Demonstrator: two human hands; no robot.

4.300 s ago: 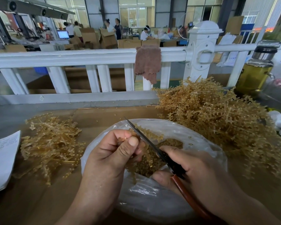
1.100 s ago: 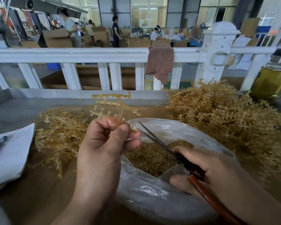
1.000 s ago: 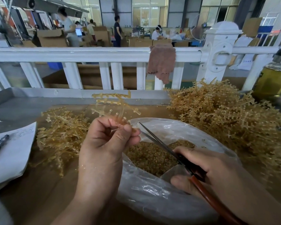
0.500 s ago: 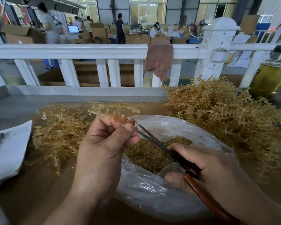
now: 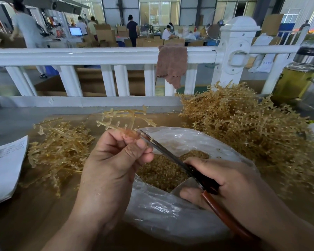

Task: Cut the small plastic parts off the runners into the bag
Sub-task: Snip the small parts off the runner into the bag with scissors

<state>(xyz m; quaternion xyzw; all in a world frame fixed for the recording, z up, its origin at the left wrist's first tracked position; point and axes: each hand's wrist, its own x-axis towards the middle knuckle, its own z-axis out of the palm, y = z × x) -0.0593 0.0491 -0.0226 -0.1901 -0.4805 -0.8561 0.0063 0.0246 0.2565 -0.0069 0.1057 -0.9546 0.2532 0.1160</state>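
My left hand (image 5: 112, 163) pinches a bundle of amber plastic runners (image 5: 123, 118) between thumb and fingers, just above the far left rim of the clear plastic bag (image 5: 170, 211). My right hand (image 5: 225, 182) grips scissors (image 5: 172, 158) with red-brown handles; the blade tips sit at the runner beside my left fingertips. Small cut amber parts (image 5: 161, 171) fill the bottom of the open bag.
A large heap of uncut runners (image 5: 246, 131) lies to the right, a smaller pile of runners (image 5: 60, 151) to the left. White paper (image 5: 4, 167) lies at the left edge. A white railing (image 5: 98, 55) with a brown cloth (image 5: 170, 64) stands behind; a jar of yellow liquid (image 5: 295, 78) at far right.
Since four seconds ago my left hand has lifted the runner bundle from inside the bag to above its rim. Over the last second the scissor tips closed in on the runner at my left fingertips.
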